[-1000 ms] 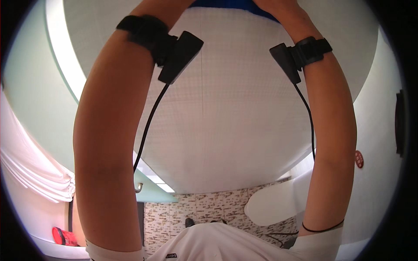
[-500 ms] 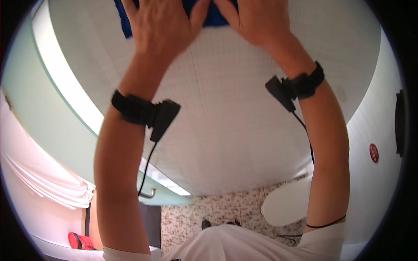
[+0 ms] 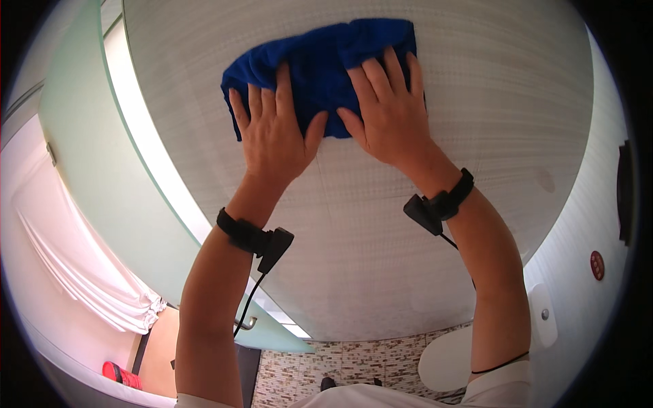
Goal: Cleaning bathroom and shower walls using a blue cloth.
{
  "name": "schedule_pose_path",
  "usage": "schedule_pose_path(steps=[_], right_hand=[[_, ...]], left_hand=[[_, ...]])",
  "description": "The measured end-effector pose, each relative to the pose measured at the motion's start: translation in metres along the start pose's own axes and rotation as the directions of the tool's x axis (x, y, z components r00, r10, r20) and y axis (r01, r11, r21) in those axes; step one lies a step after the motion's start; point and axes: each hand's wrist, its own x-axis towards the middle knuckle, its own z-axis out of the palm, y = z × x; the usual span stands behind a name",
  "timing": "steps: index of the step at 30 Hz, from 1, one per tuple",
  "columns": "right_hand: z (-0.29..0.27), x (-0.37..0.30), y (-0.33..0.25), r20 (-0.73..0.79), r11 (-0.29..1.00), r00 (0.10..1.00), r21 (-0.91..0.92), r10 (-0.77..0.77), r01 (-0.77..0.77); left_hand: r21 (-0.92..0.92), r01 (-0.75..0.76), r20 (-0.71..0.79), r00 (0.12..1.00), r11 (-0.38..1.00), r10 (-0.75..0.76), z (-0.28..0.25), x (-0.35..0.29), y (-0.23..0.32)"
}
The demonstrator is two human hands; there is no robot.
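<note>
A blue cloth point(image 3: 321, 78) lies spread against a pale wall point(image 3: 354, 251) with faint streaks, its upper edge folded over and wrinkled. On its left half rests my left hand point(image 3: 272, 139), fingers stretched out and pressing flat on the fabric. My right hand point(image 3: 393, 119) is flat on the right half, fingers apart, their tips by the upper fold. Both thumbs point inward toward each other at the cloth's lower edge. Each wrist wears a black strap with a small black device and a cable.
A frosted glass door point(image 3: 115, 156) with a metal handle point(image 3: 248, 323) stands at left. Beyond it hang a white curtain point(image 3: 88, 251) and a red container point(image 3: 122, 374). At lower right is a white toilet point(image 3: 445, 360) on patterned floor tiles point(image 3: 354, 360); a red oval sticker point(image 3: 597, 265) marks the right wall.
The view has shifted upward, so both hands and the whole cloth now show lower in the picture. Both hands are still flat on the cloth.
</note>
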Motion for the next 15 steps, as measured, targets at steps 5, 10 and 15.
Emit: schedule_pose_path(steps=[5,10,15], right_hand=[[-0.008,-0.042,-0.024,0.122,0.997,0.993,0.071,0.004,-0.012],[-0.012,-0.121,-0.067,0.194,0.991,0.981,0.126,0.015,-0.040],[-0.031,-0.240,-0.144,0.407,0.967,0.913,0.228,0.013,-0.115]], left_hand=[[-0.043,0.046,0.157,0.987,0.998,-0.039,-0.008,-0.051,0.013],[-0.096,0.109,0.332,0.941,0.989,-0.071,-0.015,-0.141,0.036],[-0.196,0.223,0.541,0.837,0.955,-0.085,-0.032,-0.268,0.070]])
